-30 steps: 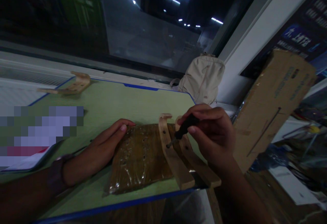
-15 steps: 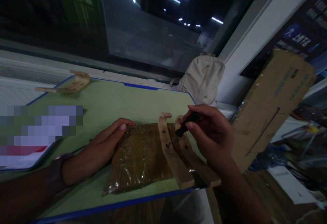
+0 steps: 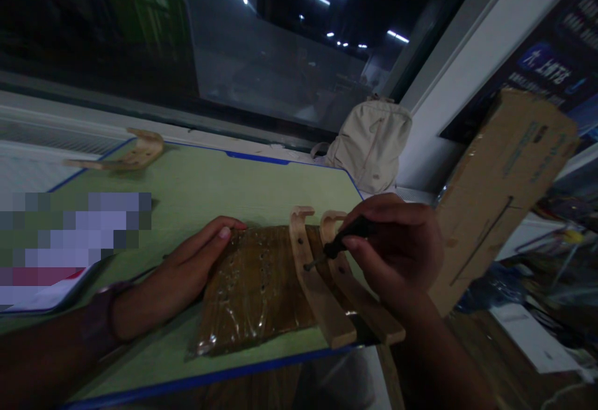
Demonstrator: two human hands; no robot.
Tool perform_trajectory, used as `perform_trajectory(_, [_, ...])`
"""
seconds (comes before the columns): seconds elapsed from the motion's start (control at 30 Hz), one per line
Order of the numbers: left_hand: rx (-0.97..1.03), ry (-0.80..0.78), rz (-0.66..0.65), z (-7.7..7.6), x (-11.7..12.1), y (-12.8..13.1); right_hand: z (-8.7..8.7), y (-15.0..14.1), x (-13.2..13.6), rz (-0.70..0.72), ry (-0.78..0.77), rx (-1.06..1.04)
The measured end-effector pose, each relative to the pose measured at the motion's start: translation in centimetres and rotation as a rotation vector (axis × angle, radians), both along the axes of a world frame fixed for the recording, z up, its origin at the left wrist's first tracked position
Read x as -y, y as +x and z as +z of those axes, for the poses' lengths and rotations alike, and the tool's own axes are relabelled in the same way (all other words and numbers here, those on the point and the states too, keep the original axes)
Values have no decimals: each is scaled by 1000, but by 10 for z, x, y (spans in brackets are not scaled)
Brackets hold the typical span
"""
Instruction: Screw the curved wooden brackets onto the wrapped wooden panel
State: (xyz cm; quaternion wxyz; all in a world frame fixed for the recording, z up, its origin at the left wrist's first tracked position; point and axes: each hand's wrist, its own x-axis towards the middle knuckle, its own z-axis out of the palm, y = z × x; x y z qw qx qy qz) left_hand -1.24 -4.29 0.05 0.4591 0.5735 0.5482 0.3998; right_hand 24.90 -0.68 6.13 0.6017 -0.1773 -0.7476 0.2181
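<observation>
My right hand [image 3: 397,248] grips the dark handle of a screwdriver [image 3: 343,240]. Its tip meets a hole in the nearer of two curved wooden pieces, the left wooden piece [image 3: 322,298]. The right wooden piece [image 3: 364,307] runs alongside, partly behind my fingers. Both lie at the right end of a brown board wrapped in clear plastic [image 3: 256,291], which has several small holes. Against the board's left edge rests my left hand [image 3: 200,254], fingers stretched out and lying along its far corner.
A green table [image 3: 224,185] with a blue edge carries everything. Another curved wooden piece [image 3: 135,154] lies at its far left, near a blurred-out sheet [image 3: 70,254]. Behind stands a beige backpack [image 3: 371,142]; at right leans a large cardboard box [image 3: 499,185].
My right hand has shifted slightly right, and the screwdriver leans lower to that side. Its tip stays at the same hole. My left hand and the board have not moved.
</observation>
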Motion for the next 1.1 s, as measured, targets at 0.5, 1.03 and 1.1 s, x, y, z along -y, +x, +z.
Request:
perform_trajectory(0.5, [-20,25,24,-2,-1,-1,2,0,-3,62,42,74])
perform_trajectory(1.03, [28,18,3,-5,-2,-1,4,-1,-8,142,-126,-19])
perform_trajectory(1.1, [23,17,-6,-4,-1,-1,4,-1,-7,173,-103,49])
